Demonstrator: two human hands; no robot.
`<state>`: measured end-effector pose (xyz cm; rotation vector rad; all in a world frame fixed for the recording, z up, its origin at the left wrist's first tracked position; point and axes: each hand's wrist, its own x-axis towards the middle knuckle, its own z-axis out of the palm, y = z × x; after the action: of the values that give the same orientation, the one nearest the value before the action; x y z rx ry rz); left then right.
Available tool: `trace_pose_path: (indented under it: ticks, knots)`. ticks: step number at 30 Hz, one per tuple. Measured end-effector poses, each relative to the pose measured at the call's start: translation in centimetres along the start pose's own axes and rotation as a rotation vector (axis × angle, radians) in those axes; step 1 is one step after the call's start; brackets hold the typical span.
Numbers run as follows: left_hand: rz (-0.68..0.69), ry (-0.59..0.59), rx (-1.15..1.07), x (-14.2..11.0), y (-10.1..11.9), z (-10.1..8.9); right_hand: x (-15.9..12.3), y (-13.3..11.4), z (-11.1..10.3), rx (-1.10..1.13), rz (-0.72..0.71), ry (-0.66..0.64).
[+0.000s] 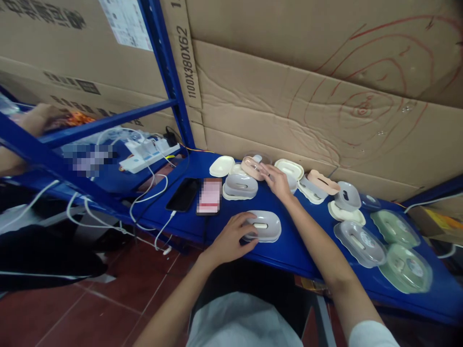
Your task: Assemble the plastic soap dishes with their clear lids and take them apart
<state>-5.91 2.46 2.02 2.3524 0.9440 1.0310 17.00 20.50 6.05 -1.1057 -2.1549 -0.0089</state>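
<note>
- Gray oval case (272, 226): lies near the front edge of the blue table (291, 243), its left end within the left hand (231, 238).
- Left fingers: parted and curved about that end, thumb on the near side. Whether they clamp cannot be told.
- Right hand (279, 183): fingers bent at the right edge of a peach part (252, 166) behind. Whether they pinch it cannot be told.
- Handling: the case appears to be light, stiff plastic, probably smooth enough to slip. Thin walls may flex or crack under hard pressure. Take hold across the long sides, below the rim.
- Adjacent, left: smartphone with lit screen (210, 196).
- Behind: gray case on a cream base (241, 185).
- Right: two green cases with clear covers (396, 229) (408, 267).
</note>
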Motion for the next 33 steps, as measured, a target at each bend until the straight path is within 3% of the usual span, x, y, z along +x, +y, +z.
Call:
trace_pose_path:
  ticks: [7, 12, 15, 22, 28, 33]
  knots:
    - [-0.047, 0.039, -0.016, -0.2, -0.1, 0.4, -11.2, -4.7, -6.8, -0.119, -0.019, 0.094]
    - [-0.103, 0.119, -0.119, -0.4, -0.5, 0.7, -16.9, -7.9, -7.9, -0.153, -0.019, 0.124]
    - [-0.099, 0.102, -0.127, -0.3, -0.7, 0.9, -18.0, -9.3, -6.6, -0.092, -0.04, 0.112]
    - [-0.136, -0.022, -0.153, -0.1, -1.0, 0.6, -17.9, -11.0, -4.7, -0.066, -0.165, -0.077]
    - [-0.122, 0.026, -0.163, -0.1, -1.4, 0.7, -18.3, -10.9, -4.9, -0.152, -0.125, -0.182]
    - [-0.1, 0.05, -0.159, -0.2, -1.6, 0.8, -18.7, -10.4, -4.9, -0.098, -0.117, -0.226]
